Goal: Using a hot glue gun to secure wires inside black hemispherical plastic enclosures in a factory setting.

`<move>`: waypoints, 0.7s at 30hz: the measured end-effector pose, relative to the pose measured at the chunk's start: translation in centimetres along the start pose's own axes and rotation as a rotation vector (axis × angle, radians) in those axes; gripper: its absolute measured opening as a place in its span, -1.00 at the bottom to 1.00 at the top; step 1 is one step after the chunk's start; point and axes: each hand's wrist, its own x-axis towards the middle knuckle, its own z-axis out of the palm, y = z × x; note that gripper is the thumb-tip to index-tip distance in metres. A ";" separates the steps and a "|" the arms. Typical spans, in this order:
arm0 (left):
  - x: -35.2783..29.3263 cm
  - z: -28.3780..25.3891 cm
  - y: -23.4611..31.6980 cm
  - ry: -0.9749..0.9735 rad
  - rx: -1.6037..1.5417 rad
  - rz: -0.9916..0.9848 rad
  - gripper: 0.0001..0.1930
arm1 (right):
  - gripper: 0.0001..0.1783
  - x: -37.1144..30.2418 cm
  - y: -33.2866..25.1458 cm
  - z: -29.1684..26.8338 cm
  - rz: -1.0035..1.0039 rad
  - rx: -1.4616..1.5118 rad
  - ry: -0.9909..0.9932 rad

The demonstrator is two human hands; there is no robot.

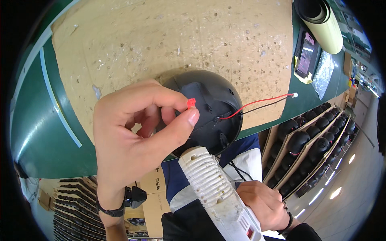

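My left hand (pixel 136 120) pinches a small red plug connector (pixel 191 103) between thumb and forefinger, held above a round black plastic shell (pixel 203 84). The shell rests at the near edge of the cardboard. From its hollow a red and a black wire (pixel 257 100) run out to the right and end in a white plug (pixel 295 95). At the lower right, my right hand (pixel 261 205) is closed around the side of a white heat gun (pixel 219 195) with a ribbed barrel. The barrel's front end meets the shell's near rim; whether they touch I cannot tell.
A worn cardboard sheet (pixel 161 44) covers much of the green table (pixel 72 156). At the far right lie a phone (pixel 306 52), bubble wrap (pixel 323 74) and a rolled mat (pixel 327 32). Racks of black domes (pixel 307 140) stand beyond the right edge, with more racks (pixel 76 209) at lower left.
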 end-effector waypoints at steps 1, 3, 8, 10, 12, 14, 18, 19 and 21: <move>0.0 0.1 -0.2 0.001 0.000 -0.004 -0.89 | -0.74 0.0 0.1 0.2 0.000 0.003 -0.003; 0.0 0.1 -0.5 0.011 -0.017 0.011 -0.89 | -0.73 -0.1 0.2 0.5 0.004 -0.021 0.021; 0.0 0.0 -0.2 0.018 -0.023 0.001 -0.88 | -0.76 -0.3 -0.3 1.5 0.036 -0.065 0.083; 0.0 -0.1 0.1 0.015 -0.026 -0.008 -0.88 | -0.78 -0.4 -0.4 1.5 0.045 -0.065 0.092; -0.1 -0.2 0.5 0.017 -0.003 0.016 -0.86 | -0.79 -0.5 -0.3 1.6 0.050 -0.073 0.109; -0.7 -0.6 0.5 0.024 0.010 0.046 -0.85 | -0.78 -0.6 -0.1 1.8 0.044 -0.090 0.113; -2.2 -2.0 0.2 0.009 0.041 0.154 -0.82 | -0.75 -1.0 -0.4 1.5 0.074 -0.133 0.102; -2.7 -2.0 0.0 0.052 0.018 0.101 -0.83 | -0.75 -1.0 -0.4 1.3 0.076 -0.134 0.103; -3.7 -2.4 -0.9 0.059 0.013 0.120 -0.82 | -0.75 -0.9 -0.3 0.9 0.077 -0.114 0.100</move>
